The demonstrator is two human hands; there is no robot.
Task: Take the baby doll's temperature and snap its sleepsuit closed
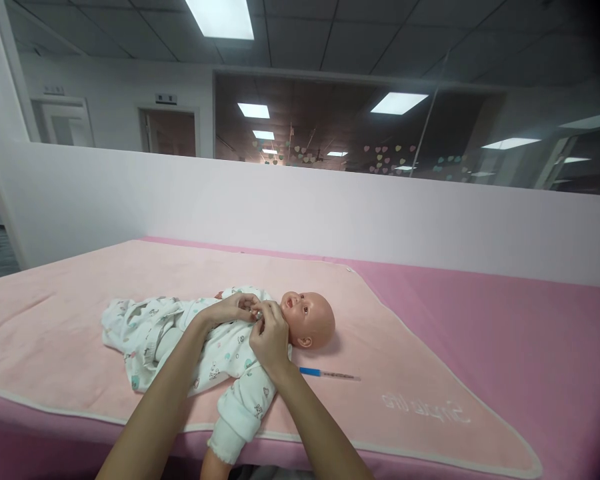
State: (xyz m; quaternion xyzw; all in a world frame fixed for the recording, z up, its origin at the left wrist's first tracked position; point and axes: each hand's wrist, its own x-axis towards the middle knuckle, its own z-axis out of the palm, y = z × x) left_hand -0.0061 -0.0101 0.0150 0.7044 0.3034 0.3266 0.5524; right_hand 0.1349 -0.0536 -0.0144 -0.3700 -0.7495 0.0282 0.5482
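Observation:
A baby doll [307,319] lies on its back on a pale pink blanket [390,347], head to the right. It wears a white printed romper [180,333]. My left hand [235,308] and my right hand [270,333] meet at the doll's chest just below the chin. Both pinch the romper's collar with closed fingers. One sleeve of the romper [240,413] hangs toward the front edge of the blanket.
A thin thermometer with a blue end [330,374] lies on the blanket just right of my right forearm. The blanket covers a darker pink mattress [530,333]. A low white partition [330,213] runs behind it, with glass walls beyond.

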